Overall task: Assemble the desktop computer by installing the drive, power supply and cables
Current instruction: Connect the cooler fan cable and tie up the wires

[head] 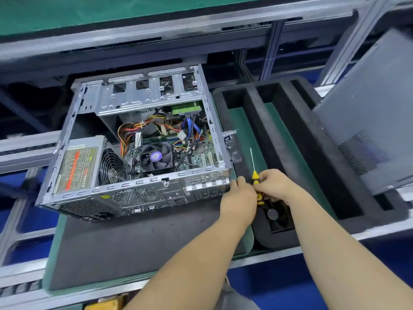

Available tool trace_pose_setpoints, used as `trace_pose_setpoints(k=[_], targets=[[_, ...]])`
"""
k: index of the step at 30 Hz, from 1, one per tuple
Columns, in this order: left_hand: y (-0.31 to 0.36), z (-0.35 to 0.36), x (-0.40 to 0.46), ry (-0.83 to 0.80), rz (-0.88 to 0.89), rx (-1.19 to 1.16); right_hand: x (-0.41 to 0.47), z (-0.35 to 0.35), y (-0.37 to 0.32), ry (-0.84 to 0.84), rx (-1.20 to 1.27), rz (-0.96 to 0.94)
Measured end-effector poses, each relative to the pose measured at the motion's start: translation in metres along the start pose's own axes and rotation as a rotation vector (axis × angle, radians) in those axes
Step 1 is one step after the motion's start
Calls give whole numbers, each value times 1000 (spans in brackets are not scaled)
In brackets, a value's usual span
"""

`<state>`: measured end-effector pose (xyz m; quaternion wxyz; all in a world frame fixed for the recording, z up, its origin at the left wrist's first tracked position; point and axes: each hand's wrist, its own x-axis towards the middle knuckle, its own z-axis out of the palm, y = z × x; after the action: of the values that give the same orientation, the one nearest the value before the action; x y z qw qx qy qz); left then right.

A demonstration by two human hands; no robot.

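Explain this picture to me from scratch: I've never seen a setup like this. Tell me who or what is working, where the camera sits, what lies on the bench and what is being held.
No robot here: a person works with bare hands. The one camera is worn on the head, looking down over both forearms.

On the bench a computer case lies on its side on a dark mat, its side open. Inside you see the power supply, a cooler fan and coloured cables.

To the right is a black foam tray with long slots; another fan sits in its near end. A grey panel leans beyond it.

The right hand grips a yellow screwdriver. The left hand meets it there; its fingers are partly hidden.
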<state>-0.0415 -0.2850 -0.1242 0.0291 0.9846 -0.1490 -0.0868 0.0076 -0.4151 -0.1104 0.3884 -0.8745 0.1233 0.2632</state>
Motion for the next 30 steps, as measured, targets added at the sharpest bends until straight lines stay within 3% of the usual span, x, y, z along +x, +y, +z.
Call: trace_pose_setpoints(k=[10, 15, 18, 22, 30], targets=[[-10, -11, -1, 92, 85, -74, -5, -5, -17, -142, -11, 68], [-10, -11, 0, 131, 232, -106, 5, -11, -4, 61, 83, 64], [-3, -9, 4, 128, 379, -65, 14, -11, 10, 199, -246, 32], [-1, -5, 15, 109, 458, 61, 13, 14, 36, -49, -613, 6], [-7, -1, 28, -1, 375, -31, 17, 23, 48, -85, -723, 3]])
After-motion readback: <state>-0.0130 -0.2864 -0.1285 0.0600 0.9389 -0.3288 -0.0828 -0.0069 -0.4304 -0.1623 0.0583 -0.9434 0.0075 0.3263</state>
